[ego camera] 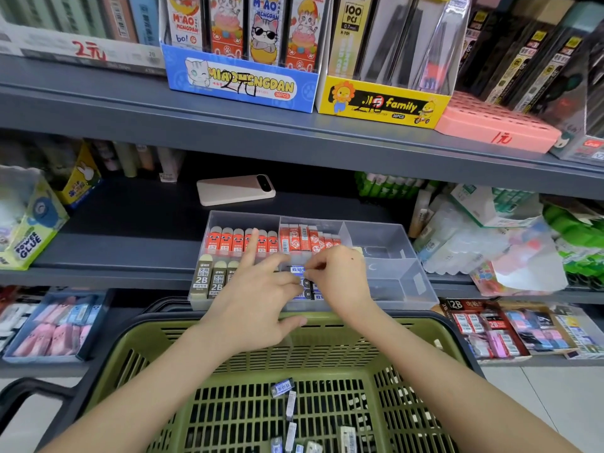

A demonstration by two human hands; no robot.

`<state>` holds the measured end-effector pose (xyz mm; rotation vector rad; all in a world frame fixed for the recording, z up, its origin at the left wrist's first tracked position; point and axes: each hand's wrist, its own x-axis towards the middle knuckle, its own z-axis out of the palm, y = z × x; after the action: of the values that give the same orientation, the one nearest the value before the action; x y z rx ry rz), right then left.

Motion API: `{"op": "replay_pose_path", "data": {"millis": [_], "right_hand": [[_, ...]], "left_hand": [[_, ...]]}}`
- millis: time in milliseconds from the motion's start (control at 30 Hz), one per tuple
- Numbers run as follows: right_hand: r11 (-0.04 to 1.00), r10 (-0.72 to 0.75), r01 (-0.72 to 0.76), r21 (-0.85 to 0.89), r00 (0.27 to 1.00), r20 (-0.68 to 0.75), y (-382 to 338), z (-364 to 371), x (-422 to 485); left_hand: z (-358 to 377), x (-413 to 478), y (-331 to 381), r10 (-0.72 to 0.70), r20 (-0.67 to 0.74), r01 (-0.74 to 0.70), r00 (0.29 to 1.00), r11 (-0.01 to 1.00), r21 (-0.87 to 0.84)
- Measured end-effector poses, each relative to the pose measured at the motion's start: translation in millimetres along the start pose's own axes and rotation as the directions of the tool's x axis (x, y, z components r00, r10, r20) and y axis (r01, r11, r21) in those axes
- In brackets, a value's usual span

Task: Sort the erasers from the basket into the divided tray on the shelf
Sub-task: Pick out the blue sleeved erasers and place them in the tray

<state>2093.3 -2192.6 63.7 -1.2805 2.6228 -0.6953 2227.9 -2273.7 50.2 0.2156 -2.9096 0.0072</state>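
A clear divided tray (392,243) sits on the middle shelf. Its back compartments hold orange erasers (235,241) and red-and-white erasers (304,240); beige 2B erasers (209,277) fill the front left. Blue-and-white erasers (298,270) stand in the front middle compartment. My right hand (340,276) pinches one of them there. My left hand (258,295) hovers over the same spot with its fingers spread and the index finger straight. Below, a green basket (327,348) holds several loose erasers (282,387).
A pink phone (235,189) lies behind the tray. Glue boxes (29,230) stand at the left, plastic-wrapped goods (483,237) at the right. The upper shelf (228,125) overhangs with display boxes (242,80). Eraser boxes (52,325) line the lower shelf.
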Motion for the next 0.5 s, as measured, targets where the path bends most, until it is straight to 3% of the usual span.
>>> {"op": "replay_pose_path", "data": {"millis": [133, 267, 333, 400, 500], "right_hand": [[0.999, 0.009, -0.005, -0.042, 0.997, 0.077, -5.4, 2.3, 4.7], [0.999, -0.016, 0.010, 0.031, 0.983, 0.181, -1.2, -11.1, 1.2], [0.999, -0.043, 0.039, 0.037, 0.991, 0.129, -0.9, -23.1, -5.0], [0.991, -0.090, 0.090, 0.097, 0.996, -0.010, -2.5, -34.0, -16.9], [0.893, -0.095, 0.120, 0.433, 0.992, -0.079, -2.9, -41.0, -57.7]], "left_hand": [[0.0, -1.0, 0.3, -0.001, -0.009, 0.001, 1.000, 1.000, 0.022], [-3.4, -1.1, 0.4, 0.001, 0.009, -0.001, 1.000, 0.999, 0.045], [-7.7, -2.2, 1.6, 0.009, 0.017, -0.010, 1.000, 0.999, 0.053], [-13.5, -6.9, 2.9, 0.029, -0.037, -0.027, 0.999, 0.998, 0.050], [-20.0, -26.9, 2.9, 0.039, -0.234, -0.044, 0.972, 0.999, -0.018]]}}
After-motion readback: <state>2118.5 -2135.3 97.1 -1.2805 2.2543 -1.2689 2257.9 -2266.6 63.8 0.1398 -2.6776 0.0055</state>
